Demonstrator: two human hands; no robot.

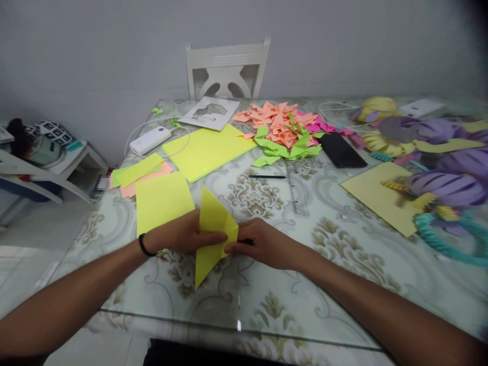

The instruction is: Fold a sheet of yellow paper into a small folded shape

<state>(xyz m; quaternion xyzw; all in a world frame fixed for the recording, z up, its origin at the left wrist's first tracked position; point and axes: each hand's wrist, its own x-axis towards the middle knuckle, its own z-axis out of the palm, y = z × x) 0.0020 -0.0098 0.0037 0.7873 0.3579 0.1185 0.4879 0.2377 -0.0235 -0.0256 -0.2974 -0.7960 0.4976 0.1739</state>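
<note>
A creased sheet of yellow paper [215, 218] is held between my two hands above the front of the table, its upper and lower corners flaring out to the left. My left hand [186, 233] grips it from the left, thumb across the near face and the other fingers hidden behind it. At its right edge, my right hand [263, 243] pinches the paper between thumb and fingers. A flat yellow sheet [163, 198] lies on the table just beyond my left hand.
Behind are a yellow paper stack [209, 152], a white power bank [150, 140] with a cable, folded orange paper pieces [280, 119] and green ones [274, 150]. A black pen [267, 177], a clear ruler [293, 190], a phone [343, 150] and purple paper crafts [446, 188] lie rightward.
</note>
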